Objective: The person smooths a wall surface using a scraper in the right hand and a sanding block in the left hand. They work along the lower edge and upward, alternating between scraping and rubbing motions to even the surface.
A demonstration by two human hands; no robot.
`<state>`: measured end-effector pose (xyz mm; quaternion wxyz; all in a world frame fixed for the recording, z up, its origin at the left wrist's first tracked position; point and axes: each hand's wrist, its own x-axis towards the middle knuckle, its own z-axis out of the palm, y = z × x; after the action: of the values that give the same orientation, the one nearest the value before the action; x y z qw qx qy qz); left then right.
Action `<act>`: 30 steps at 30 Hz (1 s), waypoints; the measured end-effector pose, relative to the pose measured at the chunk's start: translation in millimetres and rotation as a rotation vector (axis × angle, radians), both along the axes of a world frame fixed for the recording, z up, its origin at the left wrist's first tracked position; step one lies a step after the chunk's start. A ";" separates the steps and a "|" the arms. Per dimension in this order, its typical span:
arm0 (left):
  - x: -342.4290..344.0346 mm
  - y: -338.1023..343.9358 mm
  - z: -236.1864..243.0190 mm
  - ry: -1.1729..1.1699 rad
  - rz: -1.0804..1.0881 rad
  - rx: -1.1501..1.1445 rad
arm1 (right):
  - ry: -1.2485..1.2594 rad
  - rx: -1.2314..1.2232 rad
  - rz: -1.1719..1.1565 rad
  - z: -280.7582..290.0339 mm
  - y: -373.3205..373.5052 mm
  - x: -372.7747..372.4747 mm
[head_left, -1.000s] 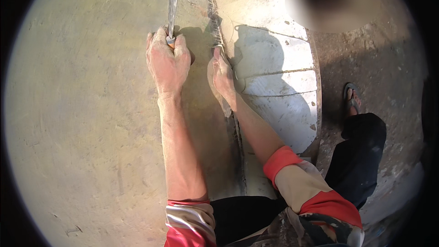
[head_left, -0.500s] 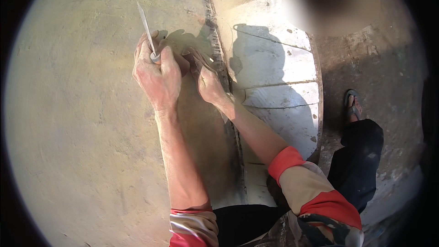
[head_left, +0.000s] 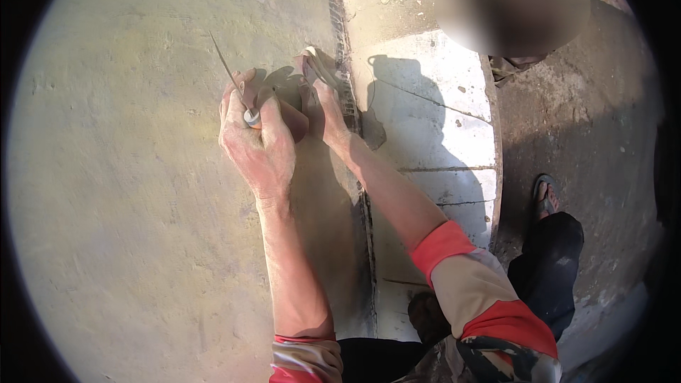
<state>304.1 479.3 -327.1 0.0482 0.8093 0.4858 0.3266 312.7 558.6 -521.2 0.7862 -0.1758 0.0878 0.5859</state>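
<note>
My left hand (head_left: 257, 138) is closed around a knife by its handle, which has a pale collar (head_left: 252, 118) and a trace of orange. The thin blade (head_left: 225, 62) points up and to the left. A smooth reddish-brown piece (head_left: 295, 122) shows beside that hand's thumb; whether the hand grips it I cannot tell. To the right, my right hand (head_left: 326, 110) is closed on a folded, layered sheet (head_left: 317, 69), grey-brown with a darker reddish inner face. Its material is unclear. Both hands are close together over the dusty, yellowish-grey surface (head_left: 156, 191).
A dark, rough seam (head_left: 367, 255) runs along the surface's right side. Beyond it lies a whitish slab (head_left: 425, 128) with cracks and a curved edge, carrying my shadow. Brown ground (head_left: 567, 113) and a sandalled foot (head_left: 546, 195) are at right. A blurred patch covers the top right.
The view has shifted a little. My right hand has turned so its folded sheet points upward, farther from the left hand. The knife blade has turned and looks thinner and darker.
</note>
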 end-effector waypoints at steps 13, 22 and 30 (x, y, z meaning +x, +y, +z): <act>1.5 7.0 -6.9 -0.039 0.018 -0.012 | -0.386 0.004 0.218 -15.5 12.8 23.2; 15.7 3.6 -6.6 -0.090 -0.029 -0.091 | -0.563 -0.167 0.130 -37.6 53.8 16.3; 3.7 3.1 -11.0 -0.123 -0.026 -0.090 | -0.597 -0.031 0.164 -23.4 57.4 34.6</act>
<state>307.7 482.4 -338.0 0.1184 0.7910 0.4856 0.3529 347.3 616.0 -544.6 0.7245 -0.3587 -0.1525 0.5686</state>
